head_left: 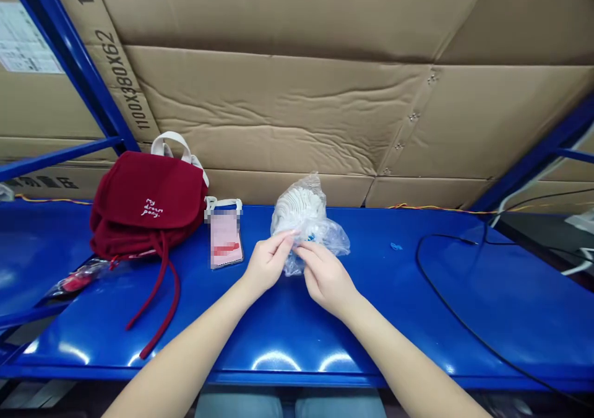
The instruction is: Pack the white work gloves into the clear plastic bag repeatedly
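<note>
A clear plastic bag (331, 235) lies on the blue shelf, with a stack of white, ridged, thin-edged items (301, 207) inside; their exact kind I cannot make out. My left hand (268, 260) pinches the bag's near edge between thumb and fingers. Close beside it, my right hand (327, 275) has its fingers closed on the same crumpled plastic. Small blue marks show through the film just beyond the right fingertips. Part of the bag's near side is hidden behind both hands.
A dark red backpack (148, 201) stands at the left, its cords hanging forward. Between it and the bag lies a phone (226, 238) with a white strap. A small blue scrap (396, 246) and a black cable (445, 300) lie to the right. Cardboard (260, 108) backs the shelf (371, 319).
</note>
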Demonstrator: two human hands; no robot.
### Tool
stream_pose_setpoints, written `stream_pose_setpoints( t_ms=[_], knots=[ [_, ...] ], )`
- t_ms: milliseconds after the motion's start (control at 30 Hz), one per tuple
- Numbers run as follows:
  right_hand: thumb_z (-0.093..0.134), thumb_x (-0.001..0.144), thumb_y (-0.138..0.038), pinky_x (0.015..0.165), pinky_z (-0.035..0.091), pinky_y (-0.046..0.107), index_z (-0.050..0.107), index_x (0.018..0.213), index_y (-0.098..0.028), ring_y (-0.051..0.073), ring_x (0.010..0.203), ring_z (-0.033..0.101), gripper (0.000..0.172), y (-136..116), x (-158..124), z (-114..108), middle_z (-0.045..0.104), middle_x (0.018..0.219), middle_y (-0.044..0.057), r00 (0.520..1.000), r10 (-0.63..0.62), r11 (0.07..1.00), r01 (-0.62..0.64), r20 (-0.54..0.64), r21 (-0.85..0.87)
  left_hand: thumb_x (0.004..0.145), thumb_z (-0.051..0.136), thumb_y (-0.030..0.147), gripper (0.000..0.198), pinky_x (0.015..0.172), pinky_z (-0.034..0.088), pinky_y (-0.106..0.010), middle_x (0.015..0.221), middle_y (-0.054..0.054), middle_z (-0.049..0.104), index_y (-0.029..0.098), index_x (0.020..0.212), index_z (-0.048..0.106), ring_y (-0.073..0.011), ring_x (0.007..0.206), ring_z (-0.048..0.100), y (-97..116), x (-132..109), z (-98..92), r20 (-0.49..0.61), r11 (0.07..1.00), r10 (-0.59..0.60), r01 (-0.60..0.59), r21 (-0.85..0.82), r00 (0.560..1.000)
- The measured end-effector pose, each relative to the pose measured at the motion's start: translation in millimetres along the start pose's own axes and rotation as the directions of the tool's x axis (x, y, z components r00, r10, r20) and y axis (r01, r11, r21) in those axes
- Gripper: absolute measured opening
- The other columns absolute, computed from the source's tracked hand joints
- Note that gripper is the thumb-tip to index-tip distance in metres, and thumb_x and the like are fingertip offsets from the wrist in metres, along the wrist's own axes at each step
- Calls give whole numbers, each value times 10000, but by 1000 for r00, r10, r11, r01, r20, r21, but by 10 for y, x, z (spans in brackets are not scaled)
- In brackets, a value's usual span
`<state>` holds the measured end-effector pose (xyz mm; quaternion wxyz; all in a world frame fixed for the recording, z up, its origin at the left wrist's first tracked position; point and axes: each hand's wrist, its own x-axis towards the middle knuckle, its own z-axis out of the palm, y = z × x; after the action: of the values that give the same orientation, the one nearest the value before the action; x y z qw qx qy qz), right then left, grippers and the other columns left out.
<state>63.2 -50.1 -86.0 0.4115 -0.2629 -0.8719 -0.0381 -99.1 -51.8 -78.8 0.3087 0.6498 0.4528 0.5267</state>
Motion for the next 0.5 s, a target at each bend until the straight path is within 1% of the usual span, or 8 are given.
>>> stream_pose_setpoints(
  t_ms=[100, 200, 233, 300, 367, 400, 433, 500],
  knots=[
    [376, 825, -112, 947, 473, 477, 584, 1138, -178, 257, 1163, 530, 382, 201, -37, 24, 597, 1192, 135, 988, 143, 989, -140, 63, -47, 929, 379, 355, 376, 973, 433, -292, 1166, -46, 663, 194, 1144, 642, -191, 1094, 604, 72, -135, 96, 99, 986, 128, -138, 98, 987],
    [460, 829, -251, 1001, 403, 540, 603, 1093, -167, 318, 1252, 447, 312, 367, -80, 39, 578, 1228, 159, 953, 303, 945, -301, -1, -132, 942, 346, 325, 376, 860, 492, -270, 1080, -51, 698, 202, 1158, 629, -173, 955, 662, 93, -257, 195, 176, 961, 201, -229, 157, 964],
    [501, 818, -326, 1007, 390, 550, 599, 1095, -152, 339, 1252, 440, 342, 400, -86, 53, 572, 1231, 175, 936, 350, 923, -350, -27, -157, 944, 339, 322, 379, 812, 505, -266, 1010, -53, 717, 199, 1159, 627, -169, 886, 677, 92, -288, 224, 201, 949, 225, -261, 176, 953],
    [589, 743, -493, 985, 398, 562, 560, 1149, -113, 379, 1208, 470, 557, 426, -85, 100, 559, 1227, 208, 897, 441, 879, -438, -26, -189, 942, 336, 314, 380, 757, 514, -267, 888, -57, 731, 182, 1150, 625, -167, 797, 685, 88, -334, 276, 260, 919, 283, -339, 204, 923],
    [642, 623, -634, 951, 414, 577, 475, 1243, -73, 421, 1189, 470, 853, 405, -72, 160, 508, 1269, 246, 853, 522, 835, -509, 6, -211, 939, 341, 297, 366, 758, 511, -270, 861, -63, 730, 169, 1112, 636, -173, 803, 685, 86, -361, 324, 331, 881, 348, -427, 205, 877],
    [646, 580, -682, 943, 415, 581, 428, 1283, -62, 440, 1206, 446, 963, 385, -65, 189, 465, 1306, 264, 834, 551, 816, -534, 19, -220, 939, 340, 285, 357, 766, 508, -267, 875, -63, 729, 169, 1088, 642, -173, 823, 684, 87, -371, 347, 362, 865, 374, -462, 196, 854],
    [642, 552, -716, 942, 412, 585, 388, 1312, -58, 459, 1229, 413, 1036, 362, -59, 215, 421, 1341, 276, 818, 575, 798, -556, 19, -231, 939, 338, 274, 349, 768, 505, -262, 895, -61, 728, 173, 1070, 646, -173, 841, 683, 89, -380, 370, 391, 852, 392, -489, 185, 833],
    [629, 532, -747, 932, 407, 595, 332, 1345, -68, 488, 1254, 361, 1100, 326, -51, 255, 362, 1378, 285, 796, 605, 769, -586, -4, -255, 941, 329, 261, 348, 755, 499, -254, 905, -57, 726, 177, 1048, 649, -170, 845, 681, 99, -401, 408, 438, 840, 398, -513, 179, 806]
  ],
)
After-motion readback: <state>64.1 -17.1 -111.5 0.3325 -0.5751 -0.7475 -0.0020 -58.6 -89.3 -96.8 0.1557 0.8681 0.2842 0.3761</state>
